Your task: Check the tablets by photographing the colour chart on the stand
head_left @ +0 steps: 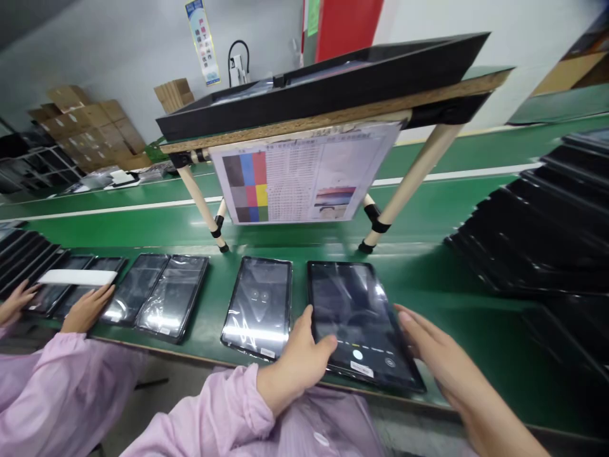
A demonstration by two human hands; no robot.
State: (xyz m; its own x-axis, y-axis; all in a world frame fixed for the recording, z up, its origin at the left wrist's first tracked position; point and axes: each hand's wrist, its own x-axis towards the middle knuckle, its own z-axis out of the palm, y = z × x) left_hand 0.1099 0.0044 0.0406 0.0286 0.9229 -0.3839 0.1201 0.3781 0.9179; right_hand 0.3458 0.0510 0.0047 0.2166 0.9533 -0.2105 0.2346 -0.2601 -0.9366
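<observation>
Head view: the tablet lies flat on the green table at its near edge, its long axis running away from the person. The left hand rests on its left edge, thumb laid on the glass, its grip closed lightly on that edge. The right hand, fingers apart and empty, hovers just beside the right edge, about as near. A second tablet lies just left.
</observation>
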